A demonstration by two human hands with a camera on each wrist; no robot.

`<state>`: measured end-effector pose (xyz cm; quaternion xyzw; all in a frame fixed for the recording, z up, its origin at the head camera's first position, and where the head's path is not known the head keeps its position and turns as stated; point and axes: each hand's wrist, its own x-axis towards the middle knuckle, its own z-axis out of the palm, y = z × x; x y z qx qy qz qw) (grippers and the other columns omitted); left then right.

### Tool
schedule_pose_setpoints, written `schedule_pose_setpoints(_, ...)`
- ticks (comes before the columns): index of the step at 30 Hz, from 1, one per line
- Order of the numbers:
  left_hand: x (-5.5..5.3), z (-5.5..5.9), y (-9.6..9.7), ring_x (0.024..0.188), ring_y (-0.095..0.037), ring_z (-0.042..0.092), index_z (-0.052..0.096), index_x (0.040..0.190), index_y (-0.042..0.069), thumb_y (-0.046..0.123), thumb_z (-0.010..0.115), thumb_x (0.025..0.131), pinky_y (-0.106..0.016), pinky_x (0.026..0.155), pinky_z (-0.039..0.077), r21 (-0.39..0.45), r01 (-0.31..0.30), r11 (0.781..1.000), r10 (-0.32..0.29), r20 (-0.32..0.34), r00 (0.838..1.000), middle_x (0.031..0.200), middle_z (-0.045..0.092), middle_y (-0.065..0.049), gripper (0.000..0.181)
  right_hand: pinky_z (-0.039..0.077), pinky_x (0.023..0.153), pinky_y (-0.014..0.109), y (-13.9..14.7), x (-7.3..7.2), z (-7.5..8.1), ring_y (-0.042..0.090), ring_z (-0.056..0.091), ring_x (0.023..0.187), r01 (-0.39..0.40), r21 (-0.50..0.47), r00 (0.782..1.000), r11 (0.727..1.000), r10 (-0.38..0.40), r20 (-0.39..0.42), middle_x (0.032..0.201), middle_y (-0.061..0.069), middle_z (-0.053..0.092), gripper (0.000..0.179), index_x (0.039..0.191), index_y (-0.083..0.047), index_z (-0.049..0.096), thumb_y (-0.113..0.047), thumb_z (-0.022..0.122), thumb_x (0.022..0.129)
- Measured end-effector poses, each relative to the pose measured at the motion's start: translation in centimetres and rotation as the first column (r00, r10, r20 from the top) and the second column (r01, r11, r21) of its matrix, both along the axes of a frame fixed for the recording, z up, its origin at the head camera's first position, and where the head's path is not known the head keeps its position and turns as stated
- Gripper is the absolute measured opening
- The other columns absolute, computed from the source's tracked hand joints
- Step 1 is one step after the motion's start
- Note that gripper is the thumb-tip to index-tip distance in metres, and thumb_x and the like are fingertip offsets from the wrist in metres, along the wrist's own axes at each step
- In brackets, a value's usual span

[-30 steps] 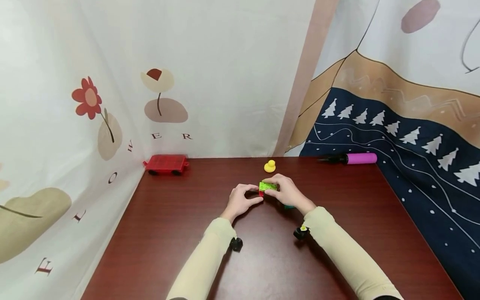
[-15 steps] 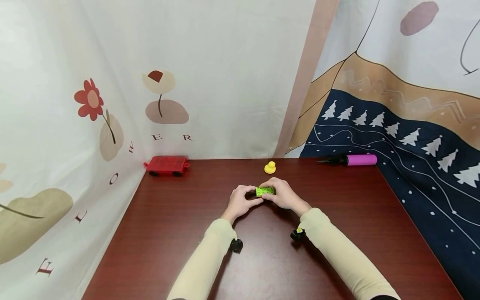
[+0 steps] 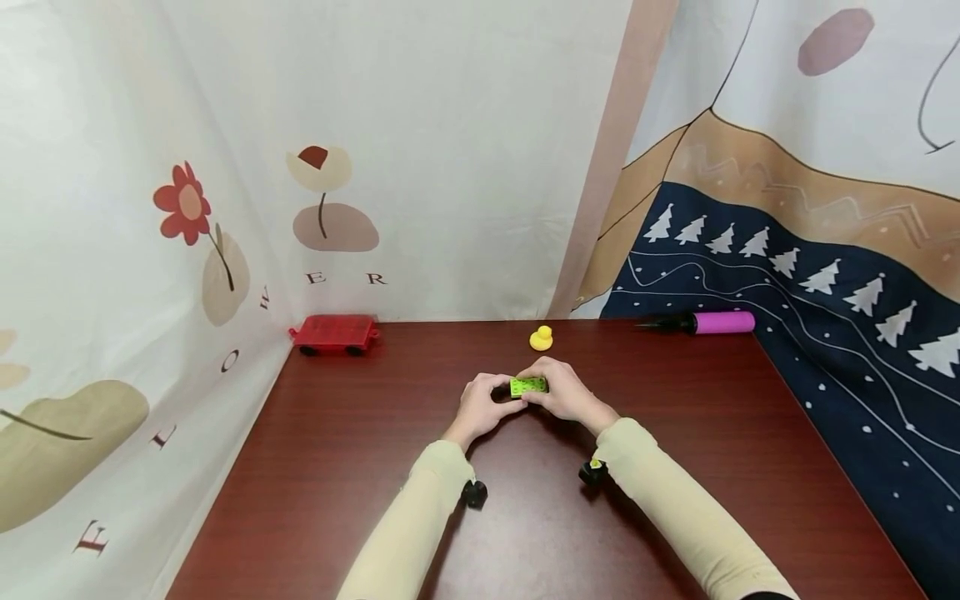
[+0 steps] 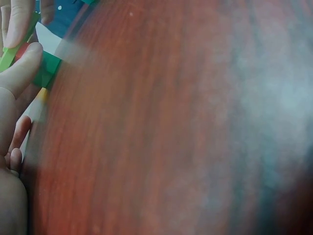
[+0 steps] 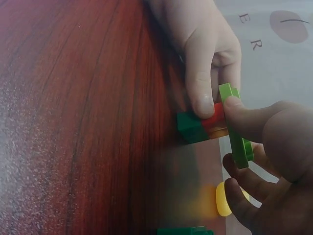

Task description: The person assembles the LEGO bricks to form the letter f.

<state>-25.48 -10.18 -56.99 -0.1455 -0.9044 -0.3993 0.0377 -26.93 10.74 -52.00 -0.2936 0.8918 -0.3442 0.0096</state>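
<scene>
Near the middle of the tabletop [image 3: 300,467], on your side of the yellow duck [image 3: 541,338], locate the light green brick [image 3: 528,386], set against the top of a red block [image 5: 213,116]; a dark green block [image 5: 190,128] lies beneath the red one. Your left hand [image 3: 480,404] pinches the red block, its fingers parted only by the block's width. Your right hand [image 3: 562,390] pinches the light green brick, thumb on the near side, fingers on the far side. You cannot confirm full seating, because thumbs cover part of the joint; contact between the dark green block and the tabletop is also unclear.

Caution: the light green brick overhangs the red block towards your right. Pressing on that free end would probably tilt the brick and pry the joint open. If your left hand's pinch slackens under load, the narrow blocks below may twist or topple. Another green block [image 5: 183,230] rests near your right hand; a careless sideways sweep could knock it away
</scene>
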Motion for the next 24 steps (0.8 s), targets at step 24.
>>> schedule_pose_setpoints(24,-0.1,-0.1,-0.2,0.121,-0.028,0.06,0.077,0.121,0.02,0.041,0.086,0.088,-0.055,0.103,0.043,0.006,0.01,1.0,-0.01,-0.007,1.0,0.119,0.074,-0.001,0.04,0.056,0.087,0.043,-1.2,0.2,-0.2,0.022,0.066,0.102,0.118,0.048,0.993,0.992,-0.118,0.001,0.11,0.001,0.071,0.023,0.111,-0.014,0.082,-0.011,0.084,0.089)
